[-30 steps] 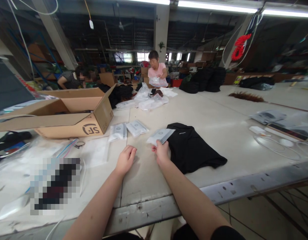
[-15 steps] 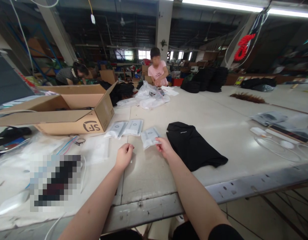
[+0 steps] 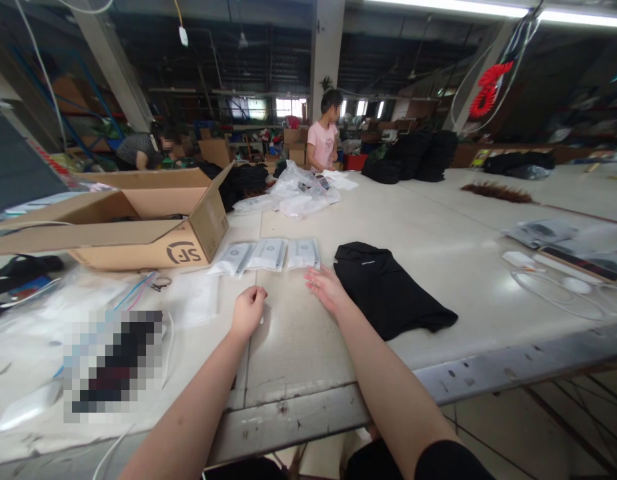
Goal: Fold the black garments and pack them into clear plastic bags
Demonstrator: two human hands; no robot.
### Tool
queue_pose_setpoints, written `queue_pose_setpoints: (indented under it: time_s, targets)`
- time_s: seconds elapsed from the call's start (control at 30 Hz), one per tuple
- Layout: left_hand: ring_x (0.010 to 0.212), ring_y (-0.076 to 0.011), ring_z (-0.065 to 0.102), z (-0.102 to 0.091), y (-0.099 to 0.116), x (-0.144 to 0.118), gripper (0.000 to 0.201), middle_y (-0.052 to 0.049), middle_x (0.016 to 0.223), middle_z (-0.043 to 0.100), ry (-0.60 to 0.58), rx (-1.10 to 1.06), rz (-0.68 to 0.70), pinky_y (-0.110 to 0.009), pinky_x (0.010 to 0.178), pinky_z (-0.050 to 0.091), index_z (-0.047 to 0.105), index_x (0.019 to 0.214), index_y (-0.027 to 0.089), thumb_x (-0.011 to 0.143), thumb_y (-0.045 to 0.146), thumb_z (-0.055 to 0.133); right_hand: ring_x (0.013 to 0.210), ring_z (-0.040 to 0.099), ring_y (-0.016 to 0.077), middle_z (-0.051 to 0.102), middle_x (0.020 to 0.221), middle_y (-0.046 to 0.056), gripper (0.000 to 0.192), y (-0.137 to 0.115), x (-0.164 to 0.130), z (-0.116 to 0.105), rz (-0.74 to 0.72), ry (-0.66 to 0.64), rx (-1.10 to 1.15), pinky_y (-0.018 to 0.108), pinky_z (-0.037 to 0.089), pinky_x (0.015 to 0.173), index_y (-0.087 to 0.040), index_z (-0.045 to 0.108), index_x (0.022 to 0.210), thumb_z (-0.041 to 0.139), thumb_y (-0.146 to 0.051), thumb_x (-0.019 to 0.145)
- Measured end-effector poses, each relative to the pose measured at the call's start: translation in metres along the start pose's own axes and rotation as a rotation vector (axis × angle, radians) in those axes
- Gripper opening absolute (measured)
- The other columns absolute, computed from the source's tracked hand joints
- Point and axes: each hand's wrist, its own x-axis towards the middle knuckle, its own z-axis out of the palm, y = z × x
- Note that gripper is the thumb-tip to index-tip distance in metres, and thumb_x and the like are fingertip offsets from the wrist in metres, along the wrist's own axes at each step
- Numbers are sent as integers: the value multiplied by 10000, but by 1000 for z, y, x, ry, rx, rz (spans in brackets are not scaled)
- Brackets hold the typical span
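Item: three flat white packets (image 3: pixel 268 254) in a row on the table (image 3: pixel 438 233), at 12 o'clock from both hands, just right of the cardboard box (image 3: pixel 138 220).

Step, as judged: laying packets side by side; the rightmost packet (image 3: pixel 303 253) lies flat, nothing gripping it. A further packet would need fetching and setting at 3 o'clock of the row.

Right hand (image 3: pixel 328 290): fingers (image 3: pixel 315 277) spread open, empty, tips just short of the rightmost packet, beside the folded black garment (image 3: pixel 388 290).

Left hand (image 3: pixel 248 312): curled into a loose fist on the table; contents cannot be told.
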Motion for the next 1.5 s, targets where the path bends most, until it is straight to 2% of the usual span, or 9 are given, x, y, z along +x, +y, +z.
queue_pose_setpoints:
  time_s: [0.13, 0.33, 0.43, 0.57, 0.73, 0.97, 1.1, 1.33, 1.5]
  targets:
    - [688, -188, 632, 0, -1, 1, 363, -24, 698, 675, -7, 0, -1, -283, 651, 434, 649, 731, 199, 904, 428, 426, 866, 711, 179, 681, 1171, 64, 501, 3, -2, 4, -18, 20, -279, 300, 572, 727, -243, 542, 1253, 664, -180, 771]
    - [645, -180, 619, 0, -3, 2, 356, -16, 661, 658, -22, 5, 2, -274, 625, 429, 643, 719, 200, 894, 423, 428, 1055, 643, 255, 697, 1044, 116, 216, -28, -25, -7, -344, 437, -1320, 366, 495, 919, -209, 691, 1035, 519, -244, 908]
    - [628, -181, 610, -1, -3, 3, 349, -12, 634, 644, -22, -3, -4, -273, 610, 422, 642, 711, 200, 883, 421, 433, 1116, 617, 343, 638, 1183, 209, 306, -51, -39, -25, -162, 605, -1571, 432, 512, 873, -158, 669, 1139, 605, -285, 867]
    - [603, -178, 588, -2, -1, 2, 350, -3, 583, 608, -17, -5, -19, -273, 595, 402, 640, 695, 200, 874, 418, 432, 1040, 665, 369, 661, 1145, 251, 320, -69, -44, -44, 97, 519, -1570, 447, 534, 819, -105, 692, 1113, 636, -258, 837]
    - [575, -168, 562, -3, 2, 0, 350, 8, 550, 573, -24, -45, -35, -274, 592, 392, 633, 689, 198, 873, 424, 439, 989, 689, 341, 724, 979, 199, 200, -74, -46, -38, -201, 514, -1379, 454, 529, 861, -140, 741, 920, 582, -244, 857]
    - [606, -142, 583, -7, -2, 3, 488, -29, 763, 661, -108, -521, -177, -271, 609, 440, 652, 937, 163, 829, 624, 537, 1084, 685, 258, 631, 1349, 112, 533, -70, -60, -6, -423, -247, -402, 451, 542, 936, -266, 588, 1338, 583, -550, 887]
    - [853, -204, 670, -39, -6, 1, 632, -95, 978, 698, -323, -699, -273, -338, 798, 517, 597, 1215, 158, 835, 661, 547, 1214, 614, 278, 635, 1343, 121, 495, -69, -58, -20, -455, -153, -873, 469, 453, 1070, -236, 620, 1319, 636, -465, 880]
    - [1456, -349, 328, -60, 0, -33, 806, -95, 1592, 351, -666, 79, 173, -496, 1186, 289, 518, 1432, 303, 670, 318, 779, 1487, 278, 328, 328, 1598, 160, 583, -46, -50, -76, -158, -42, -1662, 517, 247, 1177, -249, 365, 1535, 412, -484, 1004]
    - [1472, -392, 258, -62, 4, -35, 568, -86, 1586, 362, -344, 575, 242, -601, 1138, 293, 676, 1268, 299, 763, 88, 525, 1446, 332, 334, 391, 1546, 206, 576, -44, -50, -86, -161, 356, -1730, 520, 221, 1166, -157, 401, 1505, 331, -462, 1021]
